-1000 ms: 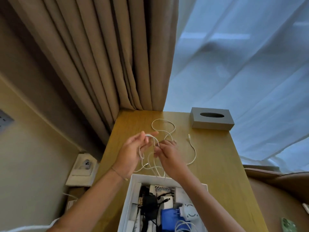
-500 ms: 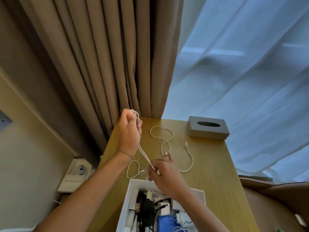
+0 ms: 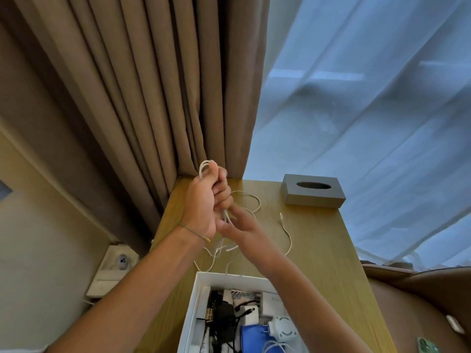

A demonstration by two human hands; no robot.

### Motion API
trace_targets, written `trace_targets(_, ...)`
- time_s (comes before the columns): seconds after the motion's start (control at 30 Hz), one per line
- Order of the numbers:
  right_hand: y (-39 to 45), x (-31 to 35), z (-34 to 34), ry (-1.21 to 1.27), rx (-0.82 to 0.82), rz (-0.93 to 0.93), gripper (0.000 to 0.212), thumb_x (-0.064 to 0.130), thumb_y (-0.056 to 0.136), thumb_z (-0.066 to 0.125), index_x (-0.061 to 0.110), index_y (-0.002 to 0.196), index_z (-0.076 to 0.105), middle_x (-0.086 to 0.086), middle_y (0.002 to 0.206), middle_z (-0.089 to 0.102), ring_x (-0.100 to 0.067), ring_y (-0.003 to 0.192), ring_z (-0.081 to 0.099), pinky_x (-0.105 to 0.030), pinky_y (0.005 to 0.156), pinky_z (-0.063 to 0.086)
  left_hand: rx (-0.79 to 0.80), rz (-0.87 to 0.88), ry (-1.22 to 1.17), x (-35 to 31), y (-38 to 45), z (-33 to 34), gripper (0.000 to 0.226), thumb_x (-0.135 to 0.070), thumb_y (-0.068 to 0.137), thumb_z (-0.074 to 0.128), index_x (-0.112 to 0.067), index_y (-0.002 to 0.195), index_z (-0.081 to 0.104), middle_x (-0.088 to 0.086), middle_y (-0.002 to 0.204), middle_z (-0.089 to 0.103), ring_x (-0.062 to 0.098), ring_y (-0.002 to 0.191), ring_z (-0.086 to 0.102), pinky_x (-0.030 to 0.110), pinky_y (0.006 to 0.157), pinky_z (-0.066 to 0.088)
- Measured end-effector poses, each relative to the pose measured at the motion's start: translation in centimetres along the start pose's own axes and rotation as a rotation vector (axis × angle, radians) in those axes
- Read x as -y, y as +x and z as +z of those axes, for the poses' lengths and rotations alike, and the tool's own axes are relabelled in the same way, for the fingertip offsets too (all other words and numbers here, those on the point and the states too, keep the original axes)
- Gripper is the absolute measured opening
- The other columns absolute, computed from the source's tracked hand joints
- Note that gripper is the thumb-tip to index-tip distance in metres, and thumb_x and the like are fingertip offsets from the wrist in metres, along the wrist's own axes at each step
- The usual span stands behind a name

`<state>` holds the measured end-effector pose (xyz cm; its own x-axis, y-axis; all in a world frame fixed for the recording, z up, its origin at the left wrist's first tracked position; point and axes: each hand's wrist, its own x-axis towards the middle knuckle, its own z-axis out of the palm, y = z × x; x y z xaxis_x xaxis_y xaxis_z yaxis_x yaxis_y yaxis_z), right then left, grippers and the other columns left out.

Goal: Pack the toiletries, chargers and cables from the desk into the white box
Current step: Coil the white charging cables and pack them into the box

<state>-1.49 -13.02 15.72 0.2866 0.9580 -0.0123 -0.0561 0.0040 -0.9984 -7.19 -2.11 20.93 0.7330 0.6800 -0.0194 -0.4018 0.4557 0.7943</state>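
White box [image 3: 196, 301] sits nearest on the desk [image 3: 318, 263], holding a black charger [image 3: 224, 319], a white plug [image 3: 281, 329] and a blue item [image 3: 251, 337]. Just beyond it, the right hand [image 3: 244, 230] pinches the white cable [image 3: 254, 200] below the left hand [image 3: 206, 200], whose fist grips gathered loops. Loose cable trails over the desk. Farther back stands a grey tissue box [image 3: 313, 192], then curtains [image 3: 153, 85].

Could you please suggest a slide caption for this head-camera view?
Left hand grips a bundle of white cable while right hand guides a strand, above the part-filled white box on the desk.
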Motion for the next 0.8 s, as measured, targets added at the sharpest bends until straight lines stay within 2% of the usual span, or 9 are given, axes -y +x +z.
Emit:
trace_targets(0.03, 0.1, -0.1, 0.4, -0.002, -0.012, 0.002, 0.031, 0.029, 0.098, 0.059, 0.018, 0.126, 0.066, -0.004, 0.117, 0.072, -0.016, 0.110, 0.066, -0.032, 0.096, 0.050, 0.008, -0.001, -0.046, -0.2, 0.1, 0.1, 0.045, -0.031, 0.108, 0.030, -0.010, 0.073, 0.047, -0.005, 0.048, 0.031, 0.003, 0.033, 0.026, 0.017, 0.031, 0.021)
trace_targets(0.1, 0.0, -0.6, 0.7, 0.048, -0.019, 0.027, 0.027, 0.033, 0.100, 0.055, 0.013, 0.096, 0.072, -0.014, 0.091, 0.072, -0.021, 0.090, 0.070, -0.029, 0.087, 0.050, -0.014, 0.008, -0.056, -0.5, 0.2, -0.1, 0.046, -0.035, 0.108, 0.029, -0.012, 0.071, 0.043, -0.004, 0.051, 0.030, 0.004, 0.035, 0.024, 0.019, 0.032, 0.018)
trace_targets(0.17, -0.2, -1.0, 0.8, 0.152, 0.029, 0.077, 0.027, 0.032, 0.100, 0.055, 0.014, 0.085, 0.068, -0.013, 0.069, 0.062, -0.026, 0.070, 0.068, -0.038, 0.076, 0.047, -0.054, 0.046, 0.060, -0.6, 0.0, -0.7, 0.044, -0.037, 0.108, 0.029, -0.014, 0.072, 0.043, -0.003, 0.053, 0.029, 0.006, 0.038, 0.021, 0.020, 0.035, 0.015)
trace_targets(0.23, -0.5, -1.0, 0.8, 0.176, 0.089, 0.129, 0.027, 0.033, 0.101, 0.054, 0.015, 0.084, 0.064, -0.005, 0.060, 0.053, -0.024, 0.055, 0.062, -0.036, 0.065, 0.045, -0.077, 0.115, 0.278, -0.4, -0.4, -1.2, 0.042, -0.035, 0.108, 0.030, -0.013, 0.075, 0.043, -0.002, 0.054, 0.029, 0.008, 0.041, 0.021, 0.020, 0.037, 0.018)
trace_targets(0.37, -1.0, -0.9, 0.0, -0.040, 0.118, 0.236, 0.032, 0.031, 0.107, 0.046, 0.012, 0.088, 0.064, -0.001, 0.058, 0.053, -0.022, 0.050, 0.059, -0.028, 0.056, 0.052, -0.005, 0.302, 0.775, 0.4, -1.2, -2.0, 0.041, -0.031, 0.108, 0.034, -0.005, 0.077, 0.042, 0.009, 0.063, 0.033, 0.013, 0.051, 0.029, 0.031, 0.046, 0.028)
trace_targets(0.5, -1.3, -0.5, -1.4, -0.202, 0.149, 0.272, 0.031, 0.028, 0.107, 0.047, 0.009, 0.088, 0.063, 0.002, 0.058, 0.051, -0.020, 0.050, 0.056, -0.030, 0.058, 0.049, 0.313, 0.394, 1.137, 0.0, -1.9, -3.4, 0.052, -0.047, 0.103, 0.032, -0.004, 0.078, 0.047, 0.016, 0.069, 0.050, 0.028, 0.060, 0.045, 0.051, 0.060, 0.040)
trace_targets(0.63, -1.4, -0.1, -2.7, -0.258, 0.208, 0.307, 0.024, 0.020, 0.103, 0.053, 0.001, 0.091, 0.063, -0.009, 0.070, 0.055, -0.021, 0.056, 0.057, -0.031, 0.061, 0.052, 0.663, 0.226, 1.596, 0.0, -2.2, -4.7, 0.074, -0.093, 0.070, 0.032, -0.022, 0.086, 0.043, -0.004, 0.069, 0.054, 0.015, 0.060, 0.047, 0.033, 0.053, 0.039)
trace_targets(0.73, -1.3, -0.3, -3.3, -0.275, 0.243, 0.350, 0.020, 0.016, 0.101, 0.057, 0.003, 0.089, 0.066, -0.007, 0.067, 0.060, -0.019, 0.055, 0.059, -0.029, 0.060, 0.053, 0.779, 0.110, 1.853, 0.7, -2.3, -5.4, 0.072, -0.088, 0.054, 0.064, -0.037, 0.097, 0.037, -0.011, 0.069, 0.057, 0.004, 0.059, 0.052, 0.023, 0.050, 0.037)
trace_targets(0.8, -1.1, -0.8, -3.5, -0.260, 0.243, 0.387, 0.020, 0.017, 0.100, 0.060, 0.008, 0.084, 0.067, -0.003, 0.064, 0.060, -0.017, 0.053, 0.058, -0.031, 0.061, 0.053, 0.803, 0.091, 1.930, 1.2, -2.3, -5.8, 0.070, -0.081, 0.059, 0.069, -0.040, 0.104, 0.034, -0.010, 0.065, 0.058, 0.004, 0.057, 0.053, 0.024, 0.049, 0.036)
